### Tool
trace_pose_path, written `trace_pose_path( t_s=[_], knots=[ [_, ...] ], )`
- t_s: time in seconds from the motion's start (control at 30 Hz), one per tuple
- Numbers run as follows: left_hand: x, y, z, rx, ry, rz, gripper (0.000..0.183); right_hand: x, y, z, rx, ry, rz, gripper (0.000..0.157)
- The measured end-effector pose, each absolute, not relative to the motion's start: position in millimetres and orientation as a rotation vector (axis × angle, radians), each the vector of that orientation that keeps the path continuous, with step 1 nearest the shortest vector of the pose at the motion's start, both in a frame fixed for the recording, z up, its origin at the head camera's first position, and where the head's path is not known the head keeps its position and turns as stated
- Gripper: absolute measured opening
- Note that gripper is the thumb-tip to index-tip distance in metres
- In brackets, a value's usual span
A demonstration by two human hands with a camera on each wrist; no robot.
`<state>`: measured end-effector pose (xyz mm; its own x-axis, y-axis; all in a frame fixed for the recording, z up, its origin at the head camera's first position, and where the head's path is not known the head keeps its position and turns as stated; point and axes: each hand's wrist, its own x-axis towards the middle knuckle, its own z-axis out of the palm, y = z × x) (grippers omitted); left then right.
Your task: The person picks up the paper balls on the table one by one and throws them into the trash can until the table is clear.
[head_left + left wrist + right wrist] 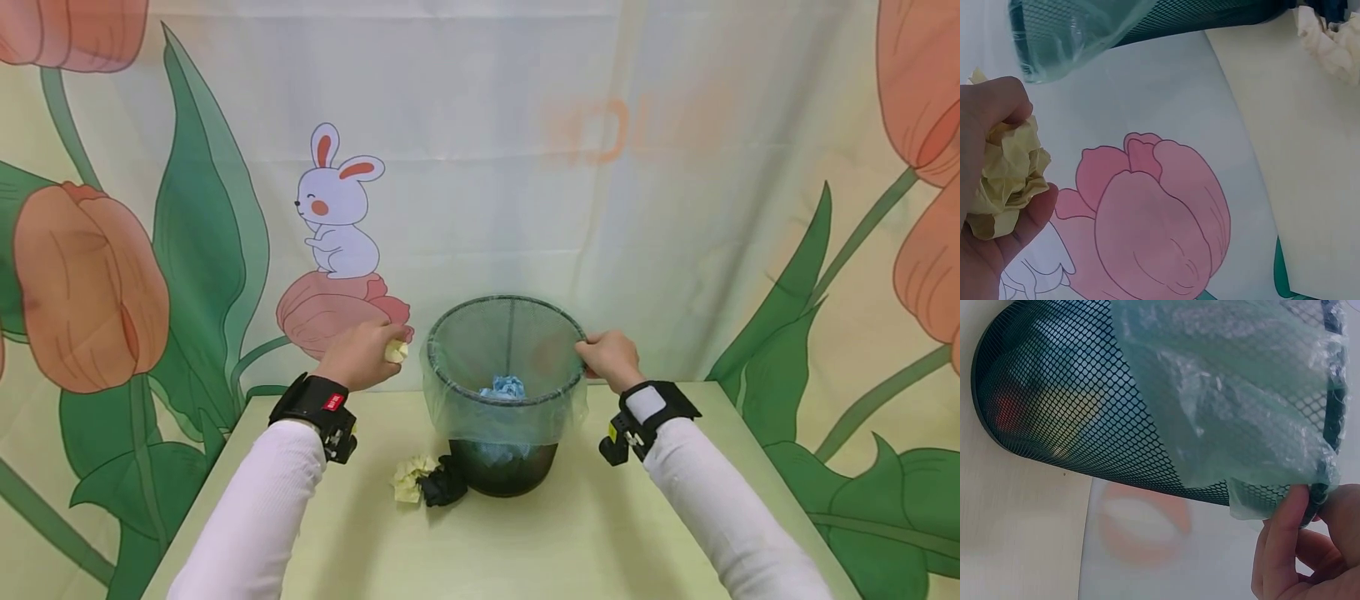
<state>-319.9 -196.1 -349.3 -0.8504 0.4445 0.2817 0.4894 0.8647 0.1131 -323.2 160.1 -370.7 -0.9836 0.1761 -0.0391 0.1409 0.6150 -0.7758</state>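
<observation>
A black mesh wastebasket (504,471) stands on the table, lined with a thin green plastic bag (487,421) folded over its rim. Inside lies a crumpled blue paper ball (502,387); through the mesh, the right wrist view also shows blurred red and yellow shapes. My left hand (362,354) grips a crumpled yellow paper ball (1013,178), held in the air left of the basket's rim. With thumb and fingers, my right hand (611,358) pinches the rim and bag on the right side.
Beside the basket's foot, on the left, lie another yellow paper ball (411,478) and a black paper ball (444,482), touching. The pale table (600,533) ends at a printed curtain (480,208) with a rabbit and tulips.
</observation>
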Motion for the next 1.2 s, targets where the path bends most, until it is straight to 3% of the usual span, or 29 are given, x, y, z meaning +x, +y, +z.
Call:
trace_pose_path(
  t_s=[0.3, 1.2],
  knots=[
    [-322.4, -179.3, -335.0, -0.726, -2.813, -0.204, 0.026, -323.1, 160.2, -370.6, -0.276, -2.781, 1.325, 0.028],
    [-319.7, -112.7, -303.7, -0.957, -2.706, -0.206, 0.029, -325.2, 160.6, -371.3, -0.28, -2.796, 1.311, 0.025]
  ],
)
